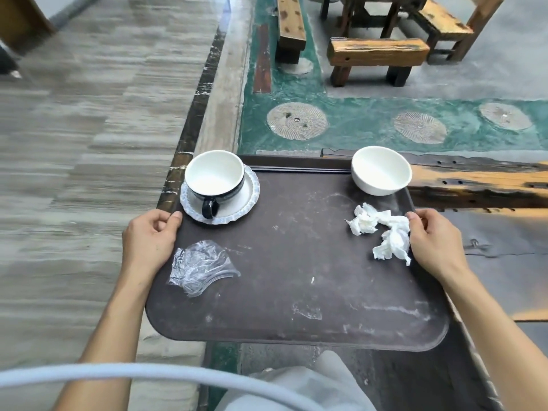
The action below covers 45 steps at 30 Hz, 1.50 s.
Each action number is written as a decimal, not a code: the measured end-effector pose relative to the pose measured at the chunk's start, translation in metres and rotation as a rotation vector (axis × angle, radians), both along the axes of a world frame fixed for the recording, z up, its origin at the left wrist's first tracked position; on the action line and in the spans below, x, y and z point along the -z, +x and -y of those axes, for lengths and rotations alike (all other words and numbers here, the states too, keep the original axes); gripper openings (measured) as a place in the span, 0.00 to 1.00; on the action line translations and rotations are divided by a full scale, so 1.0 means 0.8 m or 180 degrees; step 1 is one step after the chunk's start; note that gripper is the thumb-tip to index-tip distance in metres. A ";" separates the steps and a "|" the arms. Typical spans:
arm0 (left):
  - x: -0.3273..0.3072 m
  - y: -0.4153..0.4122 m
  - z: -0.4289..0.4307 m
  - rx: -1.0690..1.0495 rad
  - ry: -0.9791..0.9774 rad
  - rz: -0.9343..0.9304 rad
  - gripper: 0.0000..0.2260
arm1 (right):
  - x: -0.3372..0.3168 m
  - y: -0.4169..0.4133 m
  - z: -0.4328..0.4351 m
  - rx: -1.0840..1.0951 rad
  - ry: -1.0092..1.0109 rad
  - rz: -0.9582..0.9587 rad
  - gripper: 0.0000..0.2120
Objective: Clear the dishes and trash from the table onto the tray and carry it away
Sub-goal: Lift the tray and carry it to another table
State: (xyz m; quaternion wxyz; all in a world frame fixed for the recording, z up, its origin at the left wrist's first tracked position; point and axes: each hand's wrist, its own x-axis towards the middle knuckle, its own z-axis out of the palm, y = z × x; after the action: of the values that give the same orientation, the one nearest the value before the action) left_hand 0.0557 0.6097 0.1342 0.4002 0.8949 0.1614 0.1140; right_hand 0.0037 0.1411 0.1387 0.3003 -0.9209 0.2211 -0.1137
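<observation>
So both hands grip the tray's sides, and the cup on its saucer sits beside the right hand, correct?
Not quite. In the head view the cup on its saucer sits beside the left hand. Both hands, including the right hand, do grip the tray's sides.

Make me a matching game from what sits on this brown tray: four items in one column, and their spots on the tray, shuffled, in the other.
Items:
1. dark blue cup on a white scalloped saucer
2. plain white bowl
3. crumpled white paper napkin
4. crinkled clear plastic wrapper

Spots on the brown plastic tray:
A. far right corner
B. by the left hand
C. far left corner
D. against the right hand

Pairs: 1-C, 2-A, 3-D, 4-B
</observation>
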 end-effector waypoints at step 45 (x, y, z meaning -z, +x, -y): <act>-0.055 0.733 0.149 0.0104 0.0102 0.0065 0.13 | -0.058 0.717 0.157 -0.0058 -0.0144 -0.0016 0.14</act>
State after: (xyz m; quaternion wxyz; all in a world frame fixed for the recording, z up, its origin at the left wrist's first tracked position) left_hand 0.6417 0.4907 0.1784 0.3893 0.9025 0.1408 0.1191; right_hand 0.5777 0.0156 0.1853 0.2798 -0.9297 0.2109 -0.1136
